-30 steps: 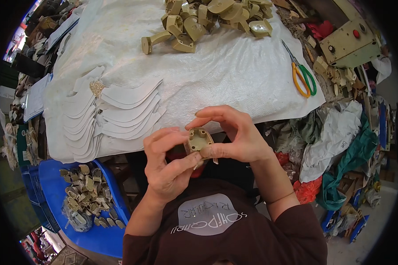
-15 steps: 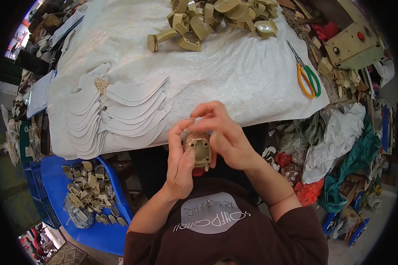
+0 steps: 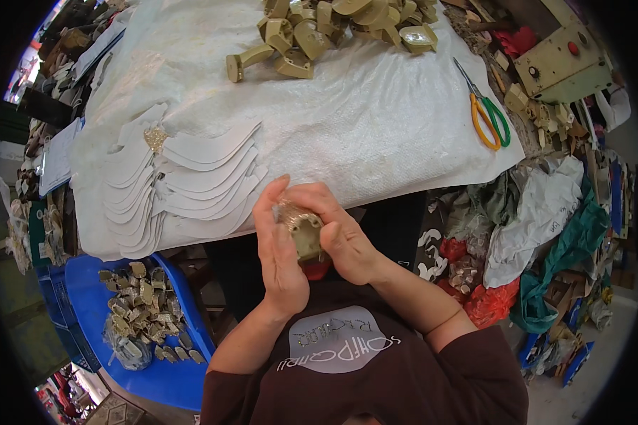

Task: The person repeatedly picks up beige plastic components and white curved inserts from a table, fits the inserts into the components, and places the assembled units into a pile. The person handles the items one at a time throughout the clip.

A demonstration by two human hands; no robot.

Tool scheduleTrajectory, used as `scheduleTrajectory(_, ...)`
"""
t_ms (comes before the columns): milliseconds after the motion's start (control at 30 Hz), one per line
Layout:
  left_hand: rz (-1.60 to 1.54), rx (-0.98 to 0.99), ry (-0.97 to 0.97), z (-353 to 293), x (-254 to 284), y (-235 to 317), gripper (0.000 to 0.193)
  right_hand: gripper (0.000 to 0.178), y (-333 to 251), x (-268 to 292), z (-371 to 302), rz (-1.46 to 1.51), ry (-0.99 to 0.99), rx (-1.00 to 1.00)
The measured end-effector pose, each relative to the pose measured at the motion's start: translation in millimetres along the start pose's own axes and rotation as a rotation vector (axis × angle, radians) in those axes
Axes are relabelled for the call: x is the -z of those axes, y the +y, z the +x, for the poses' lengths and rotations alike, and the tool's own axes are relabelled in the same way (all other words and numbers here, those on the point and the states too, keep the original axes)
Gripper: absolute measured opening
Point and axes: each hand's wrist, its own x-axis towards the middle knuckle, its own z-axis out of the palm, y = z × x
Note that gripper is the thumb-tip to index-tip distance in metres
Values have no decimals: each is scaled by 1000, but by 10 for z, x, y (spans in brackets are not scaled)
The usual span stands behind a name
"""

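Note:
Just past the table's near edge, in front of my chest, I hold a shoe heel (image 3: pixel 307 241) between both hands. It is olive plastic with a hollow, holed end facing up, and glittery material wraps its far side. My left hand (image 3: pixel 279 265) grips it from the left, thumb along its side. My right hand (image 3: pixel 344 244) curls round its far and right sides, fingers pressed against the glittery covering. Part of the heel is hidden by my fingers. Beyond my left hand, curved white cut pieces (image 3: pixel 209 159) lie in overlapping rows; one patch shows a glittery face (image 3: pixel 154 138).
Bare olive heels (image 3: pixel 312 39) are piled at the table's far side. Scissors (image 3: pixel 488 117) with orange and green handles lie at right. Glittery heels (image 3: pixel 145 297) fill part of a blue plastic seat (image 3: pixel 85 290) at lower left. Bags (image 3: pixel 539 227) and a control box (image 3: pixel 563 64) crowd the right.
My right hand has come down from above the heel and closed round its side. Both hands and the heel have shifted slightly left, and the heel has tilted.

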Motion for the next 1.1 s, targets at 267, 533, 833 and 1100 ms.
scheduleTrajectory(267, 3, 32, 23, -66, 15, -79, 47, 41, 58, -59, -16, -207, 46, 164)
scheduleTrajectory(533, -118, 117, -175, -32, 144, -54, 65, 62, -61, 21, -23, 167, 47, -270)
scheduleTrajectory(833, -390, 320, -48, 53, 83, 111, 77, 73, -84, 44, 15, 86, -28, -209)
scheduleTrajectory(1100, -42, 39, -128, 49, 69, 198, 100, 44, -421, 137, 193, -749, 84, 85)
